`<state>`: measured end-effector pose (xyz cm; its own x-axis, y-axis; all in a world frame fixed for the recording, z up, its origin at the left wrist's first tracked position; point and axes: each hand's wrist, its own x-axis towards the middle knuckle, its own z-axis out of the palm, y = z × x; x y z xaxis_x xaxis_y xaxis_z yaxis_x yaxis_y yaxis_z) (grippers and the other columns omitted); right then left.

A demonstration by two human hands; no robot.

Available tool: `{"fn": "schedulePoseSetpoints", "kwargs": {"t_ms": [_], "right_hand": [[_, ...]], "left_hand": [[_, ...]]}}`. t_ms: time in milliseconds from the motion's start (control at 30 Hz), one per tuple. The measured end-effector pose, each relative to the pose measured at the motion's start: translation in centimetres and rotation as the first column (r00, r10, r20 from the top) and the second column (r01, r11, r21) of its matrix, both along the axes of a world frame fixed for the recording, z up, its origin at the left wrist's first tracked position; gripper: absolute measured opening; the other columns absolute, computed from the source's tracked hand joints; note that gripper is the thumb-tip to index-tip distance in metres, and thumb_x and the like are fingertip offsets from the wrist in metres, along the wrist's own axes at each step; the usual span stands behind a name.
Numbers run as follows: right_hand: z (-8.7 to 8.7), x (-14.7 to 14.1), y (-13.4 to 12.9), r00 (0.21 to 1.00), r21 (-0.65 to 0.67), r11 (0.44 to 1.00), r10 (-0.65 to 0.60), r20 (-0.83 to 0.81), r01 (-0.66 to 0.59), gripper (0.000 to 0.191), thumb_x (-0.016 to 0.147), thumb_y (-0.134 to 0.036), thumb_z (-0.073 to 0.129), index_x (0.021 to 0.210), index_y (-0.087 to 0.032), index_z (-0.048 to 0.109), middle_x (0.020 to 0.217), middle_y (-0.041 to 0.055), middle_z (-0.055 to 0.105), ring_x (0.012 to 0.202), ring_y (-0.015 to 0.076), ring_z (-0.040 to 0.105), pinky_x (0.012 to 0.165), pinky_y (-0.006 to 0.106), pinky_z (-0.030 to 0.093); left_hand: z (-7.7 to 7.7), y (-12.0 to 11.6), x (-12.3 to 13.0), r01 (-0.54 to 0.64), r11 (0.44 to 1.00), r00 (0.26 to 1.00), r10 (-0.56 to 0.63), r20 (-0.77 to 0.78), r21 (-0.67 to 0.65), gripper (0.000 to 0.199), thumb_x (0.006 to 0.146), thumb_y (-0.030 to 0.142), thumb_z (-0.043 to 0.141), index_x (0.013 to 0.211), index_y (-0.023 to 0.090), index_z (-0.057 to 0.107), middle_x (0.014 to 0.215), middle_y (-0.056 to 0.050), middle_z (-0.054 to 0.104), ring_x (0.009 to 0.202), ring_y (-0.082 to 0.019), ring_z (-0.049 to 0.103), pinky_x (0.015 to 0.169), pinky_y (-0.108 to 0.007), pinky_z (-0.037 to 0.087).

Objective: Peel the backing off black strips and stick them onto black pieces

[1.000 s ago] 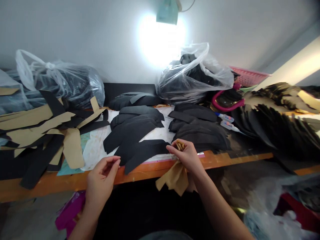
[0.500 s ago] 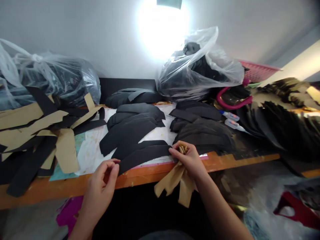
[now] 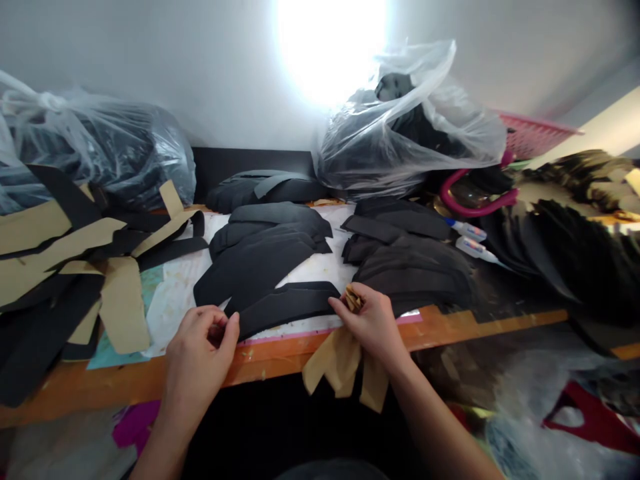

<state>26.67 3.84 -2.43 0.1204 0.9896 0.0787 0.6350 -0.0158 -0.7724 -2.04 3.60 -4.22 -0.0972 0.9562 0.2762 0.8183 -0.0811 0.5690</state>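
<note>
A curved black strip (image 3: pixel 285 309) lies along the front of the stacked black pieces (image 3: pixel 255 257), on white paper. My left hand (image 3: pixel 203 340) pinches its left end between thumb and fingers. With thumb and fingertip, my right hand (image 3: pixel 367 320) touches the strip's right end. The same right hand is closed around a bunch of tan strips (image 3: pixel 340 367), which hang below the table edge; their upper ends stick out by the fingers. Farther right lies a second pile of dark pieces (image 3: pixel 410 267).
Loose tan and black strips (image 3: pixel 123 303) are heaped at the left. Clear plastic bags (image 3: pixel 100 153) with dark contents stand at the back. Two small glue bottles (image 3: pixel 473 248) lie at the right, near a magenta handle (image 3: pixel 453 200) and a pink basket (image 3: pixel 540 137). The table has an orange-brown edge (image 3: pixel 270 360).
The black strip has come back slightly from the table edge, onto the pieces behind it. Both hands still hold its ends. The view has shifted a little.
</note>
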Motion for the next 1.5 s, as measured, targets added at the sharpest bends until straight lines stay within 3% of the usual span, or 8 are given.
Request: {"fn": "schedulePoseSetpoints", "kwargs": {"t_ms": [233, 400, 500, 733, 1000, 1167, 1333, 1500], "right_hand": [[0.0, -0.2, 0.0, 0.973, 0.028, 0.998, 0.054, 0.225, -0.062, 0.038, 0.085, -0.024, 0.069, 0.063, -0.022, 0.039, 0.064, -0.0020, 0.050, 0.060, 0.0122, 0.047, 0.058, 0.025, 0.030], [1.0, -0.7, 0.0, 0.855, -0.095, 0.988, 0.150, 0.497, -0.118, 0.023, 0.093, -0.024, 0.068, 0.074, -0.018, 0.057, 0.080, 0.0031, 0.063, 0.068, 0.0152, 0.057, 0.061, 0.026, 0.032], [2.1, -1.1, 0.4, 0.769, -0.217, 0.972, 0.207, 0.605, -0.091, 0.020, 0.097, -0.032, 0.067, 0.083, -0.017, 0.065, 0.085, 0.0056, 0.068, 0.071, 0.0178, 0.063, 0.060, 0.028, 0.031], [4.0, -1.0, 1.8, 0.625, -0.319, 0.948, 0.264, 0.735, -0.025, 0.041, 0.095, -0.053, 0.065, 0.081, -0.015, 0.070, 0.083, 0.0117, 0.072, 0.077, 0.0275, 0.071, 0.059, 0.032, 0.035], [2.9, -0.7, 0.8, 0.698, -0.277, 0.943, 0.324, 0.639, -0.184, 0.022, 0.100, -0.032, 0.061, 0.114, -0.015, 0.060, 0.121, 0.0125, 0.062, 0.085, 0.0221, 0.070, 0.066, 0.030, 0.043], [1.9, -1.2, 0.4, 0.800, -0.264, 0.941, 0.323, 0.506, -0.212, 0.025, 0.097, -0.021, 0.062, 0.119, -0.014, 0.055, 0.117, 0.0135, 0.066, 0.092, 0.0236, 0.068, 0.074, 0.030, 0.045], [2.9, 1.3, -1.0, 0.909, -0.103, 0.929, 0.368, 0.194, -0.354, 0.006, 0.094, -0.022, 0.060, 0.098, -0.017, 0.062, 0.087, 0.0036, 0.069, 0.079, 0.0175, 0.063, 0.071, 0.026, 0.044], [5.8, 10.5, -2.2, 0.983, 0.097, 0.995, -0.004, 0.186, -0.014, 0.022, 0.090, -0.036, 0.062, 0.099, -0.018, 0.070, 0.088, 0.0053, 0.072, 0.079, 0.0205, 0.066, 0.073, 0.029, 0.048]], "left_hand": [[0.1, -0.2, 0.7, 0.012, 1.000, 0.996, -0.011, -0.084, 0.014, 0.032, 0.093, 0.047, 0.054, 0.074, 0.021, 0.056, 0.090, -0.003, 0.058, 0.067, -0.014, 0.054, 0.066, -0.030, 0.044], [0.6, 0.0, -0.1, -0.073, 0.988, 0.909, 0.010, -0.416, -0.137, 0.037, 0.095, 0.055, 0.048, 0.091, 0.020, 0.061, 0.093, -0.007, 0.056, 0.066, -0.018, 0.053, 0.056, -0.030, 0.037], [1.1, 0.1, -0.1, -0.136, 0.990, 0.844, 0.100, -0.528, -0.030, 0.058, 0.090, 0.065, 0.055, 0.112, 0.012, 0.061, 0.100, -0.015, 0.061, 0.078, -0.027, 0.060, 0.064, -0.036, 0.046], [-0.3, -1.9, 4.4, 0.503, 0.864, 0.743, -0.412, -0.528, 0.034, 0.056, 0.102, 0.036, 0.045, 0.156, 0.022, 0.038, 0.159, -0.012, 0.046, 0.144, -0.030, 0.046, 0.120, -0.052, 0.031], [-2.2, -3.9, -2.1, 0.245, 0.968, 0.846, -0.188, -0.499, 0.052, 0.063, 0.103, 0.040, 0.041, 0.160, 0.016, 0.030, 0.155, -0.016, 0.050, 0.142, -0.035, 0.048, 0.119, -0.061, 0.032], [-0.7, -1.9, -8.3, -0.066, 0.989, 0.855, 0.126, -0.503, 0.136, 0.055, 0.097, 0.047, 0.050, 0.139, 0.013, 0.059, 0.147, -0.026, 0.050, 0.133, -0.042, 0.052, 0.105, -0.056, 0.047], [-0.4, -0.5, -11.8, -0.135, 0.987, 0.878, 0.161, -0.451, 0.090, 0.045, 0.096, 0.047, 0.047, 0.122, 0.017, 0.067, 0.121, -0.018, 0.062, 0.116, -0.036, 0.061, 0.095, -0.051, 0.054], [0.7, -1.4, -10.1, -0.200, 0.919, 0.951, 0.265, -0.157, 0.341, 0.026, 0.086, 0.042, 0.062, 0.097, 0.020, 0.071, 0.110, -0.009, 0.067, 0.112, -0.032, 0.063, 0.094, -0.048, 0.056]]}}
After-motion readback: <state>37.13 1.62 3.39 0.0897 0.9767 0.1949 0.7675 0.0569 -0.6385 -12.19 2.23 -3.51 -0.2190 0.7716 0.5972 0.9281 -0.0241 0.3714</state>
